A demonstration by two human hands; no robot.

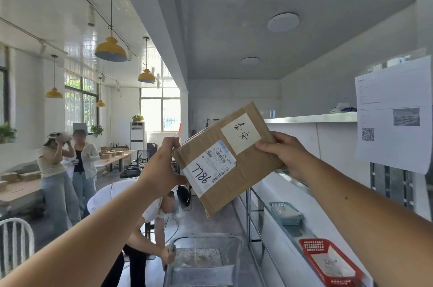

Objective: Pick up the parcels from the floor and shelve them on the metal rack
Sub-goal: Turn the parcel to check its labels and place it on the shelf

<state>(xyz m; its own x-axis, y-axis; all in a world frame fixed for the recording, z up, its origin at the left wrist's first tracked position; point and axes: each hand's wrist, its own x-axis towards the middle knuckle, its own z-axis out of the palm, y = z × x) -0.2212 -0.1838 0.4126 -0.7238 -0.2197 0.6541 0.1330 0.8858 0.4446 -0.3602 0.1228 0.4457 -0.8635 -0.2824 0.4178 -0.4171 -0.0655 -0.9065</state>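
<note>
I hold a flat brown cardboard parcel (243,169) up at head height, tilted, its labelled face toward me; a white label reads 7786. My left hand (161,169) grips its left edge and my right hand (285,153) grips its upper right edge. The metal rack (257,195) runs along the right side, its shelves below and behind the parcel. The floor under me is out of sight.
A red basket (328,261) and a blue basket (284,213) with papers sit on the rack's shelf. A person (140,221) bends over a metal cart (206,261) just ahead. Two more people (68,169) stand at left by long tables. A printed notice (393,115) hangs at right.
</note>
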